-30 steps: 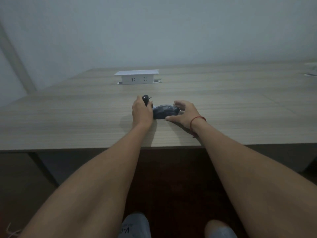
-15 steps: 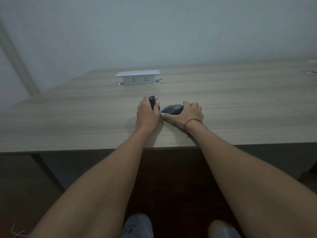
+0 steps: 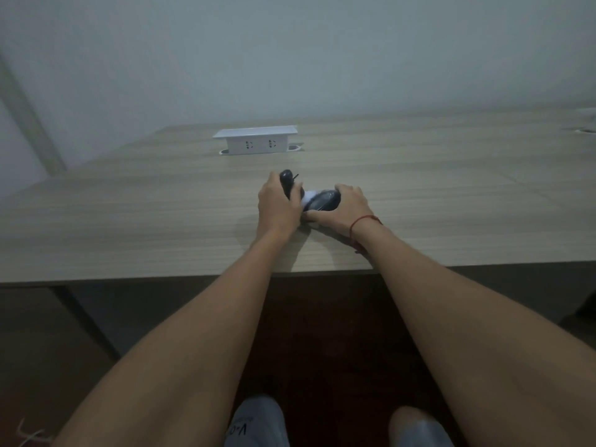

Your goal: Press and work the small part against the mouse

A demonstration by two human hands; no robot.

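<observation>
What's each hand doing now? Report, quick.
Left hand: grips a small dark object.
Right hand: curled round a dark computer mouse on the table.

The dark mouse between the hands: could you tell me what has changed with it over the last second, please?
The right hand, open beside the dark mouse a second ago, has closed over it and now grips it, tilted, with something white showing beside it. The left hand still holds the small black object. The white socket box stayed put.

Wooden table (image 3: pixel 129 221): white socket box (image 3: pixel 255 141), dark mouse (image 3: pixel 324 200).
</observation>
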